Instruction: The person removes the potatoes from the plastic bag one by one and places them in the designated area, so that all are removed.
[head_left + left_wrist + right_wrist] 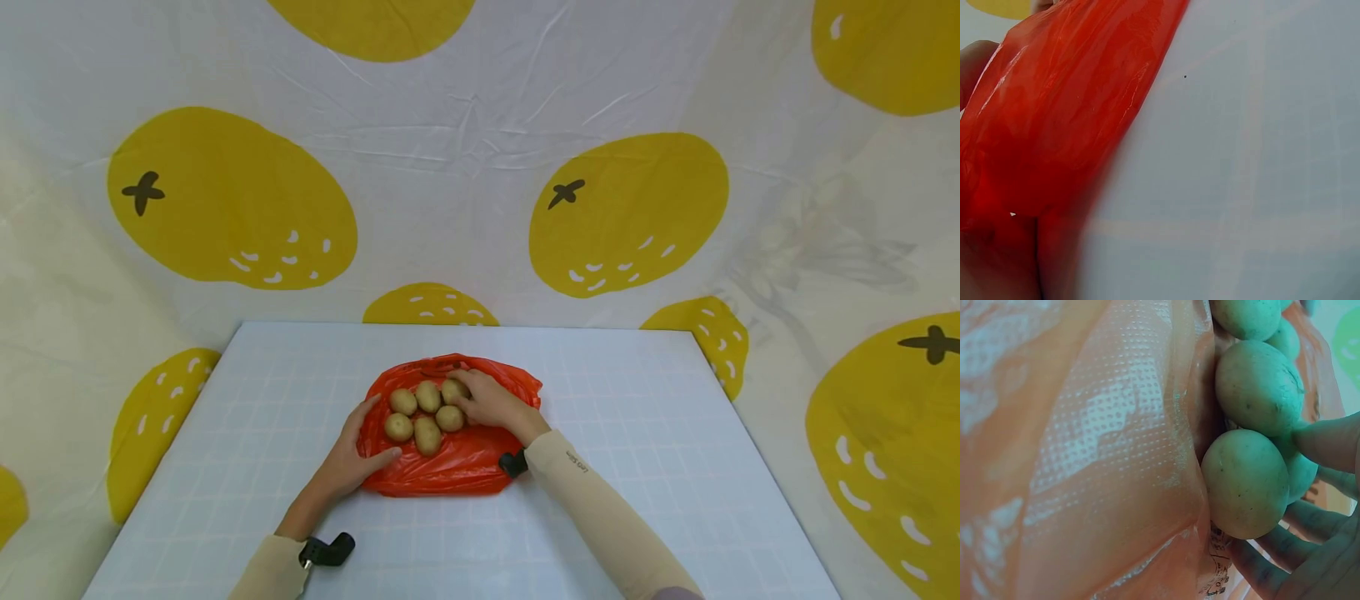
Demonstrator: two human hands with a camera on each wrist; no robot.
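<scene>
Several potatoes [427, 435] lie in two rows on a spread red plastic bag [457, 475]. At the back right of the group, my right hand [491, 402] holds a potato [452, 389], its fingers over the far side. In the right wrist view the thumb [1329, 444] presses that potato, with the fingers [1297, 547] behind it and another potato [1245, 484] in front. My left hand [348, 454] rests at the bag's left edge, thumb and fingers spread apart. Red plastic fills the left side of the left wrist view and hides most of that hand.
The bag lies mid-table on a pale checked tabletop [637, 467]. A white curtain with yellow fruit prints [450, 208] hangs behind and beside the table. Black wrist cameras sit at the left wrist [327, 550] and the right wrist [513, 463].
</scene>
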